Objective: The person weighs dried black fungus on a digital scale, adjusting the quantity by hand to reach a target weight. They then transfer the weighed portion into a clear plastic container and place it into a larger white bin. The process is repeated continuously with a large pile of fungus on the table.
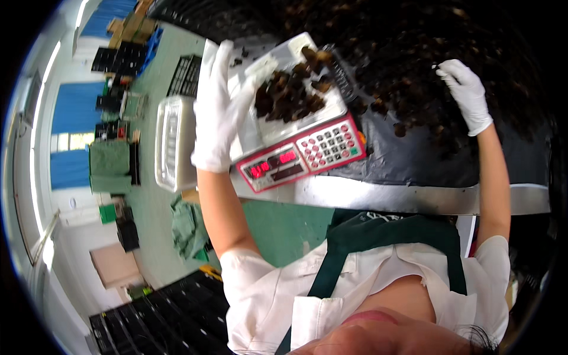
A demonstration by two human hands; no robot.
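Note:
A red-rimmed scale [299, 157] with lit red digits bears a pale tray [269, 133] of dark brown, leaf-like pieces [289, 97]. My gloved left hand [216, 109] is open at the tray's left side, fingers stretched out, its thumb by the rim; whether it touches the rim I cannot tell. My gloved right hand [464, 94] is over a wide heap of similar dark pieces [402, 71] to the right, fingers curled together; what they hold, if anything, I cannot make out.
The dark-covered table [414, 171] has a metal front edge [384, 195]. A white plastic basket [171, 142] stands left of the scale, near a black crate [183, 74]. Green cloth [186, 228] lies lower left. Stacked black crates [160, 313] and boxes line the room.

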